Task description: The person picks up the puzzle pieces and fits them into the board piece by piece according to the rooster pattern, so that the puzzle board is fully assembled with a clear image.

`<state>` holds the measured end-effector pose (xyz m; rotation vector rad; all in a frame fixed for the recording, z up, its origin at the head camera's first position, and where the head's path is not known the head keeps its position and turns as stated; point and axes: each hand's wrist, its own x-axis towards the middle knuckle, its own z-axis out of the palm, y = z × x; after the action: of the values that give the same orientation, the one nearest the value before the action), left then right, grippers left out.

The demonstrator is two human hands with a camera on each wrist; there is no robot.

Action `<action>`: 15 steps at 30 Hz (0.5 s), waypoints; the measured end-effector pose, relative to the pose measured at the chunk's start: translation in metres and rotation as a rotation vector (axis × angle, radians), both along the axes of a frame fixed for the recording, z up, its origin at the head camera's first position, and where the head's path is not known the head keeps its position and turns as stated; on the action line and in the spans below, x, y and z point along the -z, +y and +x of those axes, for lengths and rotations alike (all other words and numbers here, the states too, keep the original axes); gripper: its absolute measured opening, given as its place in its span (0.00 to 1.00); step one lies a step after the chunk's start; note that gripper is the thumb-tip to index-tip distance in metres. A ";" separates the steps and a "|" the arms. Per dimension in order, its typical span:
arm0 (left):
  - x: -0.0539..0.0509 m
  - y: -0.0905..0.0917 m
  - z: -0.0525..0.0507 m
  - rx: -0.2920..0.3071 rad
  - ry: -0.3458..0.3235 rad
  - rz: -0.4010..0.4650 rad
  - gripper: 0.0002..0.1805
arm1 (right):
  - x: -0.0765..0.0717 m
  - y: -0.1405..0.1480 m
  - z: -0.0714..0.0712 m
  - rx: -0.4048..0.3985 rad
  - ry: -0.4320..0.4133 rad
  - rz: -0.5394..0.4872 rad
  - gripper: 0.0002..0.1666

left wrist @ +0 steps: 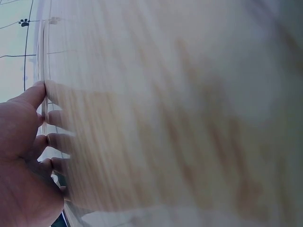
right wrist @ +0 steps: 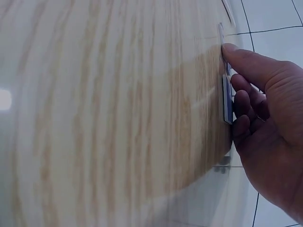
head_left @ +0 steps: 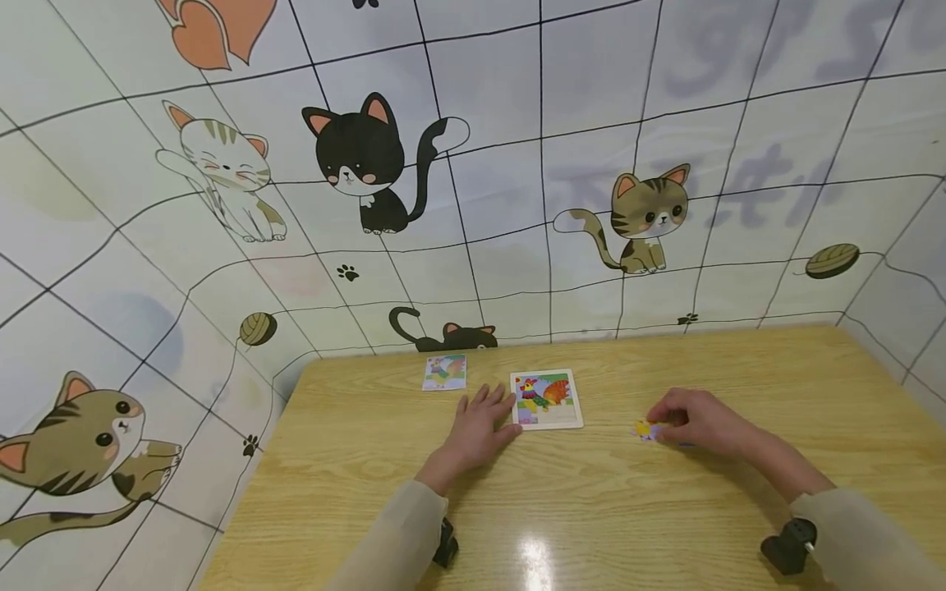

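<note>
A framed jigsaw puzzle [head_left: 547,399] with a colourful rooster picture lies in the middle of the table; a pale bare patch shows at its lower right. My left hand [head_left: 476,425] rests on the wood with fingers spread, its fingertips and thumb at the frame's left edge. To the right of the puzzle, my right hand [head_left: 695,420] pinches a yellow and purple puzzle piece [head_left: 644,429] between thumb and fingers, close to the tabletop. In the right wrist view, a blue-sided piece [right wrist: 227,100] stands out beneath the curled fingers; the hand partly hides it.
A small picture card [head_left: 444,373] with a pale rooster lies behind the left hand, near the table's back edge. The wooden table [head_left: 591,509] meets a cat-print cloth wall [head_left: 510,205] at the back and sides.
</note>
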<state>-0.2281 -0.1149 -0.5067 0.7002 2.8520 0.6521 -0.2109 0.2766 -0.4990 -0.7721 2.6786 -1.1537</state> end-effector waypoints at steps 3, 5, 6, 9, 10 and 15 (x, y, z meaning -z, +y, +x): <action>-0.001 0.000 0.000 0.003 0.000 0.000 0.32 | 0.000 -0.001 0.000 0.014 -0.020 0.001 0.13; -0.002 0.000 0.000 0.006 0.002 -0.001 0.32 | 0.000 -0.002 0.001 0.035 -0.041 0.001 0.12; -0.002 0.000 0.000 0.008 0.002 -0.002 0.32 | 0.000 -0.003 0.001 0.048 -0.055 -0.002 0.12; -0.003 0.000 0.000 0.011 0.002 -0.004 0.32 | -0.002 -0.007 0.001 0.083 -0.093 -0.016 0.10; -0.004 -0.001 0.000 0.011 -0.002 -0.003 0.32 | -0.003 -0.008 0.000 0.094 -0.103 -0.021 0.09; -0.004 0.000 0.000 0.017 -0.017 0.011 0.32 | -0.005 -0.016 -0.001 0.112 -0.103 -0.049 0.09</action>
<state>-0.2276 -0.1154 -0.5028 0.7160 2.8260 0.6685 -0.2120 0.2604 -0.4941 -0.5587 2.6471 -1.2527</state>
